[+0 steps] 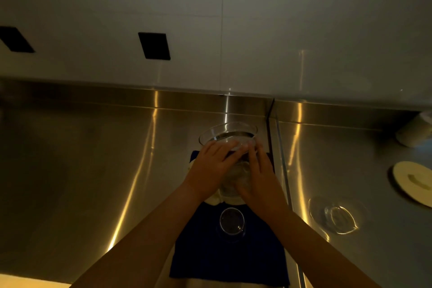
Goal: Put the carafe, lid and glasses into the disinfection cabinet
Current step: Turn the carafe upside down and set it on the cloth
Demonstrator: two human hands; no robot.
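A brushed steel counter (81, 170) is filling the lower view, catching long warm streaks of light, and it is running back to a low steel upstand below a pale wall (117, 7) that is carrying two black square plates (154, 46). A seam (280, 159) is splitting the counter just right of the middle. A dark blue cloth (210, 252) is lying on the steel just left of that seam, reaching to the near edge of the view. The wide stretch of steel left of the cloth is lying bare; to the right of the seam a clear glass lid (339, 217) is sitting flat, and beyond it a pale round disc (412, 182) is resting near the right edge, with a pale, blurred object (413, 131) standing by the upstand. A small glass (232, 220) is standing on the cloth, close under the forearms. The glass carafe (230, 134) is being held over the far end of the cloth, tilted so that its wide rim is pointing toward the wall. Both arms are reaching forward from the bottom of the view and converging on it. The left hand (211, 168) is gripping the carafe from the left, fingers wrapping over its shoulder below the rim. The right hand (259, 175) is clasping the right side, fingers curling along the glass body.
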